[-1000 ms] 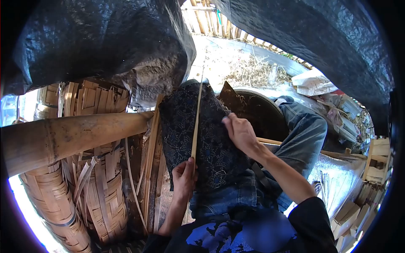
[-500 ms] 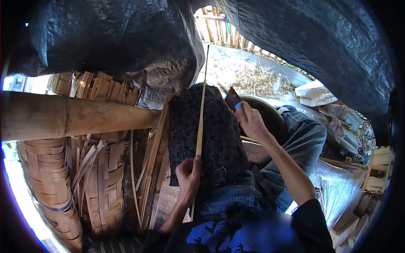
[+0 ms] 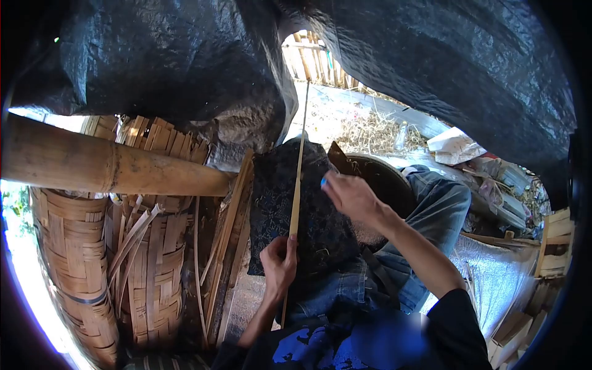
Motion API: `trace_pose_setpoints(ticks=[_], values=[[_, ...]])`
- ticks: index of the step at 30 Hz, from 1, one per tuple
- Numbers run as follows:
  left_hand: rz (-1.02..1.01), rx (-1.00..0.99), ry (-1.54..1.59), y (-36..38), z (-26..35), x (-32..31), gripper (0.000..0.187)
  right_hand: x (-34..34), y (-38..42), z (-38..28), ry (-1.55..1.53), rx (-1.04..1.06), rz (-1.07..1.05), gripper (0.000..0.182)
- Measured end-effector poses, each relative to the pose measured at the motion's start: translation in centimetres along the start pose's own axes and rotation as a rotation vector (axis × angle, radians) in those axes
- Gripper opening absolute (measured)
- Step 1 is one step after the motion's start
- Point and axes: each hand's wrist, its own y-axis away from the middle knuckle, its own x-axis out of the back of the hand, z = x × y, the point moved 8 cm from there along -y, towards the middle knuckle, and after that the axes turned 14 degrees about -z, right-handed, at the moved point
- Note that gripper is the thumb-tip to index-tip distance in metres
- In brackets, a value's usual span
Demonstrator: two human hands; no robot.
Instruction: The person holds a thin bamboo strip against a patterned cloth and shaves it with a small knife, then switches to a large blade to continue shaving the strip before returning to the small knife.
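Head view. Left bare hand [image 3: 279,264]: pinches a long, narrow, pale strip [image 3: 297,203], seemingly bamboo, between closed thumb and fingers. Runs ahead from the left grip, over a dark, blue-patterned cloth [image 3: 271,191] and past its far edge. Right bare hand [image 3: 357,196]: curls closed around an object with a bright blue part [image 3: 324,182]; cannot tell its full form, being hidden and blurred. Sits ahead and right of the left grip, just beside the strip; cannot confirm contact. Beyond the right grip: a round, dark container [image 3: 394,169]. Left of the left grip: a thick, tan bamboo pole [image 3: 154,169]. For sound handling, as judged: keep the strip straight and backed by the cloth, pinch firmly without bending, hold right fingers clear of possibly sharp edges.
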Motion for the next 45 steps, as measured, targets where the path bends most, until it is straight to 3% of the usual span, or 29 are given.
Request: trace_pose_setpoints(ticks=[1, 3, 8, 10, 14, 16, 17, 18, 19, 21, 23, 27, 30, 32, 33, 36, 37, 40, 43, 45], values=[[0.0, 0.007, -0.012, 0.0, 0.2, 0.0, 0.034, 0.1, 0.5, -0.1, 0.004, -0.008, 0.006, 0.017], [-0.018, 0.011, -0.029, -0.1, -0.2, -0.3, 0.034, -1.7, 1.0, -0.5, 0.046, 0.072, -0.194, 0.017], [-0.039, 0.002, -0.056, 0.0, -0.2, -0.4, 0.034, -0.4, -2.0, 4.7, 0.151, -0.09, -0.033, 0.02], [-0.055, 0.01, -0.053, 0.1, -0.4, -0.5, 0.034, -0.4, -4.5, 9.0, 0.107, -0.229, -0.1, 0.024], [-0.061, 0.042, -0.006, -0.1, -1.2, -0.4, 0.034, 3.1, -7.5, 14.3, 0.086, -0.392, 0.101, 0.023], [-0.066, 0.034, 0.027, -0.2, -1.5, -0.3, 0.034, 5.0, -7.0, 12.3, -0.064, -0.352, 0.281, 0.024], [-0.073, 0.034, 0.056, -0.4, -1.6, -0.4, 0.033, 4.9, -6.2, 10.2, -0.14, -0.283, 0.236, 0.025], [-0.066, 0.034, 0.068, -0.6, -1.4, -0.3, 0.033, 3.3, -5.4, 9.0, -0.222, -0.29, 0.04, 0.023], [-0.099, 0.107, 0.17, -0.7, -1.8, -0.3, 0.034, 2.3, -3.8, 6.9, -0.159, 0.007, 0.153, 0.021], [-0.133, 0.206, 0.276, -0.7, -2.4, 0.0, 0.034, 1.4, -1.5, 3.6, -0.069, 0.155, 0.044, 0.019], [-0.247, 0.354, 0.403, -0.8, -3.3, -0.5, 0.035, -0.4, 0.0, 3.5, -0.114, 0.075, -0.095, 0.02], [-0.344, 0.349, 0.524, -1.3, -4.3, -0.7, 0.035, -2.2, 0.1, 3.9, -0.081, 0.078, -0.133, 0.018], [-0.332, 0.347, 0.575, -1.4, -5.0, -0.6, 0.035, -3.5, -1.6, 4.2, 0.045, 0.076, -0.292, 0.019], [-0.351, 0.352, 0.557, -1.4, -4.5, -0.5, 0.035, -4.1, -2.8, 8.2, 0.1, -0.336, -0.349, 0.018], [-0.368, 0.355, 0.535, -1.2, -4.1, -0.5, 0.035, -4.3, -3.2, 8.7, 0.099, -0.334, -0.359, 0.018], [-0.309, 0.377, 0.445, -0.9, -3.1, -0.4, 0.034, -1.9, -3.4, 7.8, 0.01, -0.125, -0.008, 0.015], [-0.308, 0.388, 0.453, -0.8, -3.0, -0.6, 0.034, -1.9, -3.0, 7.0, 0.007, -0.127, -0.02, 0.015], [-0.232, 0.357, 0.409, -0.8, -2.8, -0.6, 0.033, -1.3, -0.8, 5.1, -0.388, -0.268, -0.148, 0.019], [-0.229, 0.336, 0.382, -1.0, -2.7, -0.4, 0.036, -1.1, 0.9, 3.4, -0.406, -0.25, -0.056, 0.022], [-0.286, 0.385, 0.39, -1.0, -2.9, -0.6, 0.034, -1.9, 1.1, 3.0, -0.347, -0.21, -0.128, 0.024]])
